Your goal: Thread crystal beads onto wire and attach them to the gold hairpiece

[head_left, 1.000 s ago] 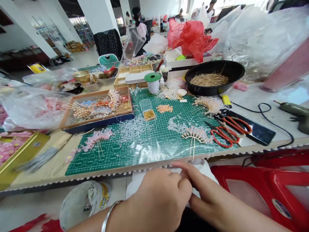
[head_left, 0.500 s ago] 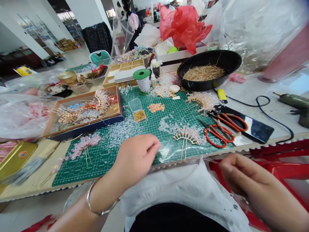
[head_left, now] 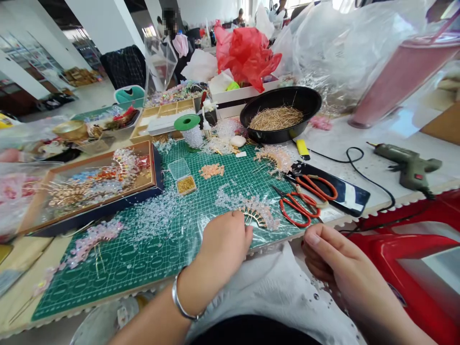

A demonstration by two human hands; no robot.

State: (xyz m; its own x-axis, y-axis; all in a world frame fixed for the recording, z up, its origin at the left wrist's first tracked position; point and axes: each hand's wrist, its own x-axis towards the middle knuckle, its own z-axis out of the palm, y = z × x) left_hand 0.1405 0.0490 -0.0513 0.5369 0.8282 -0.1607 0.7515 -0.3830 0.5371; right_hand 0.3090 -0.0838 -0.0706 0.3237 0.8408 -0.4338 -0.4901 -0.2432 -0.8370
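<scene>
My left hand [head_left: 225, 242], with a silver bangle on its wrist, is closed over the front edge of the green cutting mat [head_left: 143, 258]. It covers the prongs of a peach-beaded hair comb [head_left: 260, 214]; whether it touches the comb I cannot tell. Off the table edge, my right hand [head_left: 336, 254] is closed in a pinch, thumb against curled fingers; anything held there is too fine to make out. Between and beyond the hands lie red-handled scissors [head_left: 295, 209]. Loose clear beads [head_left: 154, 215] are scattered on the mat, near a small box of gold beads [head_left: 186, 184].
A pink-beaded comb [head_left: 95, 239] lies at left, below a box of ornaments [head_left: 39, 218]. Farther back are a green spool [head_left: 187, 122], a black bowl [head_left: 247, 127] of gold pins and a phone [head_left: 354, 196]. A glue gun [head_left: 413, 165] lies right, above a red stool [head_left: 395, 254].
The view has turned right, so the table's things sit farther left. My left hand has come over to the peach-beaded comb's prongs, and my right hand is nearer to it.
</scene>
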